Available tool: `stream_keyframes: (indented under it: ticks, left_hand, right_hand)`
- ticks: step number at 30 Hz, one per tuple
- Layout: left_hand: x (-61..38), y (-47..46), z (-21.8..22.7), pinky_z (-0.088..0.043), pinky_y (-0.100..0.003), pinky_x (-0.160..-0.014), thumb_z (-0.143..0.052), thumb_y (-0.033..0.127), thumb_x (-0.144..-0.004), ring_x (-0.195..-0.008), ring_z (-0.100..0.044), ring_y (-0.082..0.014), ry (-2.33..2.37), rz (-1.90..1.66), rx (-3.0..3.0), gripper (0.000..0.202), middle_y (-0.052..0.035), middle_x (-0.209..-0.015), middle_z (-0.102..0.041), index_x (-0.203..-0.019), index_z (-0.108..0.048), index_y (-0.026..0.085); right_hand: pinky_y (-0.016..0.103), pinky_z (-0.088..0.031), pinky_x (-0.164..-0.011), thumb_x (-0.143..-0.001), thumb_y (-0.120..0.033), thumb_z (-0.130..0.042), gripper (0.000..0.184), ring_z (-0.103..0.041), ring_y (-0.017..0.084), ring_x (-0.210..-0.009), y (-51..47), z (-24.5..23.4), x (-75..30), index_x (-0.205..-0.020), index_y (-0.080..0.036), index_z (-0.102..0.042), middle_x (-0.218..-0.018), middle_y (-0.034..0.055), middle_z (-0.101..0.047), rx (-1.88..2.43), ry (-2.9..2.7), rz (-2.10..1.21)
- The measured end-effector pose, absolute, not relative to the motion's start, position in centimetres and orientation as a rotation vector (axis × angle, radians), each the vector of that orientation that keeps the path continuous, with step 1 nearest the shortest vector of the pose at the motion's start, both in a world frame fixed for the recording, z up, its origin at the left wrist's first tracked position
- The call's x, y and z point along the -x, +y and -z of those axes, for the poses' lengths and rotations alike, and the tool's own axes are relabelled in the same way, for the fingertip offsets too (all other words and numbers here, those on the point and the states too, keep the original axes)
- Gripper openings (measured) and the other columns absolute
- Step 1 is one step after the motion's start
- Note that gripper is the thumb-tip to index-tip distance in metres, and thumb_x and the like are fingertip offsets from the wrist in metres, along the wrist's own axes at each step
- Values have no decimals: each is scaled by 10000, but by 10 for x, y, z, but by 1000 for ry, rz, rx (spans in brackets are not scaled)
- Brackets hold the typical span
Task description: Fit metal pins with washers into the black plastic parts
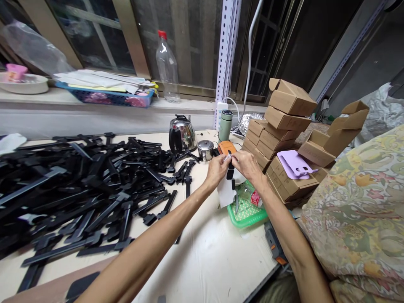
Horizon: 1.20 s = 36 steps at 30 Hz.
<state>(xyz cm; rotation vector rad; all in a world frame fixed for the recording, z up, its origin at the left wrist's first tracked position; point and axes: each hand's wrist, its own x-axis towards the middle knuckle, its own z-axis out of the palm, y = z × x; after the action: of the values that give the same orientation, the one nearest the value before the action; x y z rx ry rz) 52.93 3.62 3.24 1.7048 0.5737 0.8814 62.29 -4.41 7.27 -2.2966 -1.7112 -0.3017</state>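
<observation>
On my feed, the left hand (216,170) and right hand (248,165) grip a narrow black plastic strip (230,174) with closed fingers, a small silvery piece (227,158) showing at the fingertips. Below hang a white sheet (225,192) and a green plastic basket (248,216). A heap of matte black plastic strips (78,189) covers the cream table (208,248) to the left.
</observation>
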Motion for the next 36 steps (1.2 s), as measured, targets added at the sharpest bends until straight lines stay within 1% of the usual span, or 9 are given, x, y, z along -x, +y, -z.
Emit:
stream_keyframes:
  ticks: [3, 6, 9, 15, 18, 26, 32, 34, 36]
  left_hand:
    - [-533, 36, -29, -315, -220, -573, -528, 262, -754, -572, -432, -112, 584, -878, -1733, 200, 46, -546, -470, -579, -537, 166]
    - [-535, 35, -26, -297, -225, -549, -512, 293, -767, -551, -401, -112, 613, -893, -1734, 235, 51, -527, -422, -565, -510, 173]
    - [-536, 35, -26, -290, -231, -541, -504, 301, -772, -540, -384, -111, 633, -900, -1757, 254, 53, -517, -385, -550, -487, 178]
    - [-538, 32, -28, -319, -231, -564, -483, 268, -771, -556, -426, -119, 638, -921, -1818, 230, 45, -521, -423, -557, -490, 182]
    - [-539, 31, -29, -319, -232, -563, -485, 275, -767, -557, -433, -124, 658, -919, -1834, 236, 43, -509, -419, -548, -485, 186]
    - [-540, 32, -27, -348, -229, -570, -499, 270, -777, -576, -478, -130, 633, -866, -1815, 192, 24, -572, -538, -655, -604, 164]
    - [-540, 37, -16, -373, -242, -592, -501, 258, -796, -606, -527, -143, 659, -823, -1884, 201, 1, -623, -605, -701, -644, 153]
    - [-541, 39, -11, -395, -257, -616, -490, 258, -811, -634, -549, -159, 690, -810, -1924, 218, -17, -649, -621, -711, -652, 151]
    - [-543, 41, -6, -428, -280, -668, -464, 248, -831, -696, -587, -181, 704, -779, -1956, 236, -45, -719, -649, -768, -669, 149]
  right_hand:
    - [251, -434, -789, -890, -151, -496, 212, -637, 174, -871, -44, -73, -626, -953, -154, -699, -925, 94, -693, 2312, -1678, 300]
    - [240, -437, -766, -886, -152, -499, 213, -648, 167, -858, -44, -74, -627, -941, -168, -705, -922, 78, -704, 2319, -1695, 290]
    - [237, -437, -741, -889, -165, -494, 218, -654, 172, -852, -45, -77, -625, -922, -167, -710, -922, 84, -711, 2366, -1709, 293]
    - [247, -422, -692, -888, -166, -473, 230, -658, 198, -863, -47, -80, -616, -920, -147, -700, -949, 112, -712, 2490, -1681, 373]
    - [242, -416, -690, -870, -147, -476, 229, -655, 194, -863, -47, -79, -616, -921, -150, -700, -940, 106, -715, 2472, -1645, 384]
    - [233, -415, -678, -835, -135, -488, 221, -643, 159, -751, -44, -68, -637, -851, -175, -705, -845, 66, -722, 2369, -1395, 333]
    - [260, -405, -660, -842, -132, -448, 233, -624, 186, -766, -49, -67, -645, -874, -154, -678, -872, 102, -695, 2394, -1125, 541]
    - [265, -392, -638, -853, -132, -426, 241, -612, 187, -744, -50, -68, -648, -888, -143, -664, -883, 113, -681, 2393, -1012, 659]
    - [268, -374, -611, -858, -134, -419, 235, -600, 186, -716, -52, -69, -652, -884, -132, -653, -871, 117, -669, 2390, -922, 763]
